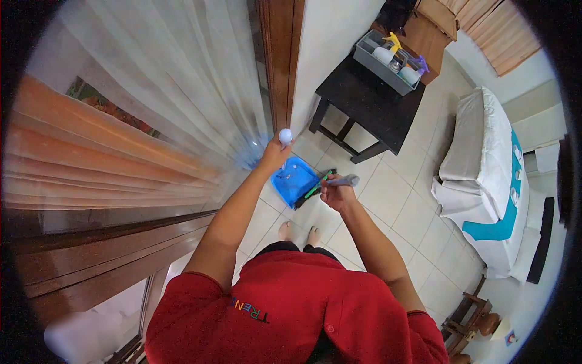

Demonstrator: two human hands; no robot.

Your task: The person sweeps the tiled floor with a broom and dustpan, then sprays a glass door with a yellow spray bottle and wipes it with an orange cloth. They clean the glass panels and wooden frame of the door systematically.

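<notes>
Gripping two long handles, a person in a red short-sleeved shirt (273, 297) stands over a pale tiled floor (412, 218). The left hand's (274, 158) grip is closed round a pale, round-ended handle (285, 137); the right hand's (338, 195) grip is wrapped about a grey broom handle (347, 181). Below them, ahead of the bare feet (285, 230), lies a blue plastic dustpan (301, 170), a green-edged broom head with dark bristles (311, 193) along its right side. A hard flick of the bristles could scatter any loose bits, and a tilted pan could spill them. Sheer white curtains (200, 73) hang close on the left, so a wide swing might snag the fabric. Farther off, a black wooden worktop (357, 88) bears a grey caddy of spray bottles (400, 80); beyond stands a white-covered bed (479, 158) with a teal runner.
</notes>
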